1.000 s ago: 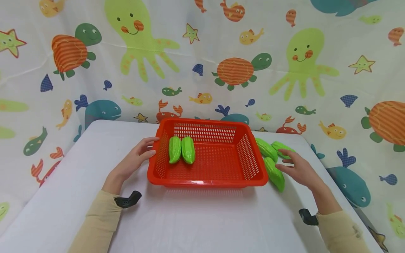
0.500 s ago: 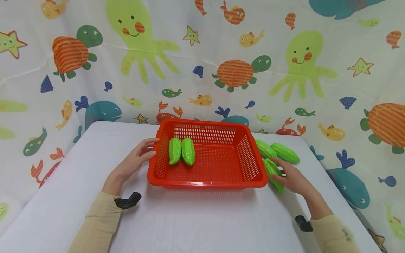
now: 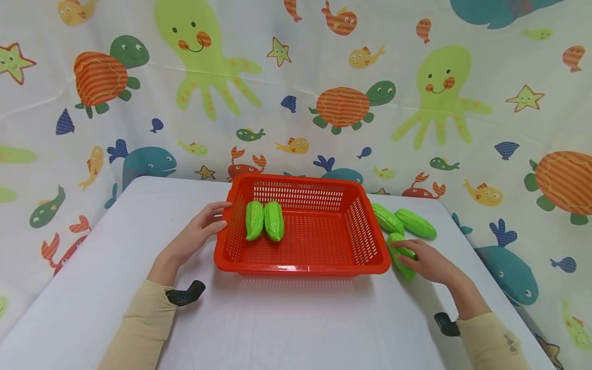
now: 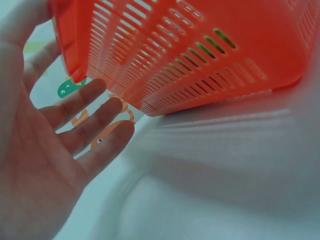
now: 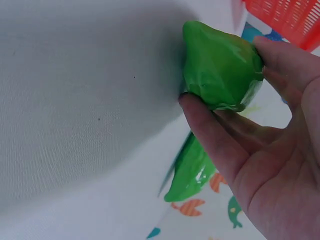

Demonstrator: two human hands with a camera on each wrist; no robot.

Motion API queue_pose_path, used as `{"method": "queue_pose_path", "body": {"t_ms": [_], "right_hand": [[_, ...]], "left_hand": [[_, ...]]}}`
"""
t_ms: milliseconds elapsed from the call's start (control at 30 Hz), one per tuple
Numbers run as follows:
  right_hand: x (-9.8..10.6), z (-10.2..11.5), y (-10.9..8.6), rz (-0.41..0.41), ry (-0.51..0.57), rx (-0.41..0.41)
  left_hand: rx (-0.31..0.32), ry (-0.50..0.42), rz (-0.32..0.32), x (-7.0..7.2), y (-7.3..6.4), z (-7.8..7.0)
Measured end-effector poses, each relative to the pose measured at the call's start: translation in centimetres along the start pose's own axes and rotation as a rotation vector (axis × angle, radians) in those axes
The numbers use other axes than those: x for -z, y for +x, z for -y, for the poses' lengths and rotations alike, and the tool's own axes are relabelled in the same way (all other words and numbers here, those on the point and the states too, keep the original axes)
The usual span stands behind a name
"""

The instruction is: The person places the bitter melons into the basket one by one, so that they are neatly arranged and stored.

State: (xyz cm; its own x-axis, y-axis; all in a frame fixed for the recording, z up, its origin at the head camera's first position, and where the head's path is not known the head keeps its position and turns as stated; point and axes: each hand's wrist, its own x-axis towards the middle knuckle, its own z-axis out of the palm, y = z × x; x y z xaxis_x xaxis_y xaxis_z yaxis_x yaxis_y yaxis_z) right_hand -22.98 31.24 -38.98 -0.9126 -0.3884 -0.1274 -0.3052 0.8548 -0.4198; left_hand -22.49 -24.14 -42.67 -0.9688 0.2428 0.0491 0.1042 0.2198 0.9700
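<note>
My right hand (image 3: pixel 427 261) holds a glossy green bitter melon (image 5: pixel 220 67) between thumb and fingers, just right of the red plastic basket (image 3: pixel 296 268). In the right wrist view its fingers curl under one side and the thumb presses the other. My left hand (image 3: pixel 196 231) touches the basket's left rim with its fingertips; in the left wrist view its fingers are extended beside the slotted wall. Two bitter melons lie side by side inside the basket at the left, a left one (image 3: pixel 254 221) and a right one (image 3: pixel 274 222).
Behind the right hand, two more bitter melons lie on the white table (image 3: pixel 296 329): one against the basket's right side (image 3: pixel 387 218), the other farther right (image 3: pixel 416 223). A curtain (image 3: pixel 296 67) printed with sea animals hangs behind the table.
My right hand has moved left and closed its fingers round the nearest bitter melon outside the basket, uncovering the far-right one. The left hand and basket have stayed put.
</note>
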Motion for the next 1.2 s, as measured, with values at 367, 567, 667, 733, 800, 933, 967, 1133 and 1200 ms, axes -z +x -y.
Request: {"method": "queue_pose_path", "body": {"t_ms": [367,567,667,733,800,933,967,1133,1200], "right_hand": [[0.7,0.3,0.0,-0.079,0.059,-0.021],[2.4,1.8,0.0,-0.205,0.147,-0.102],[3.2,3.1,0.1,-0.260,0.225,-0.157],[3.5,4.0,0.1,-0.286,0.290,-0.182],[3.7,4.9,0.1,-0.294,0.357,-0.180],[3.9,6.3,0.1,-0.296,0.436,-0.125],[3.9,6.7,0.2,-0.294,0.443,-0.111],[4.1,8.2,0.6,-0.289,0.447,-0.075],[4.1,8.7,0.8,-0.291,0.454,-0.058]], "left_hand": [[-0.001,0.007,0.006,0.0,-0.1,-0.2],[-0.001,0.002,0.009,0.0,-0.1,-0.2],[0.003,0.003,0.005,-0.1,-0.1,-0.2],[0.006,0.005,0.003,-0.1,-0.1,-0.1],[0.010,0.005,0.001,-0.1,-0.1,-0.1],[0.008,0.011,0.000,-0.1,-0.2,0.0],[0.007,0.011,0.001,-0.1,-0.2,0.0],[0.007,0.005,-0.002,-0.1,-0.2,0.0],[0.005,0.005,0.000,0.0,-0.2,-0.1]]}}
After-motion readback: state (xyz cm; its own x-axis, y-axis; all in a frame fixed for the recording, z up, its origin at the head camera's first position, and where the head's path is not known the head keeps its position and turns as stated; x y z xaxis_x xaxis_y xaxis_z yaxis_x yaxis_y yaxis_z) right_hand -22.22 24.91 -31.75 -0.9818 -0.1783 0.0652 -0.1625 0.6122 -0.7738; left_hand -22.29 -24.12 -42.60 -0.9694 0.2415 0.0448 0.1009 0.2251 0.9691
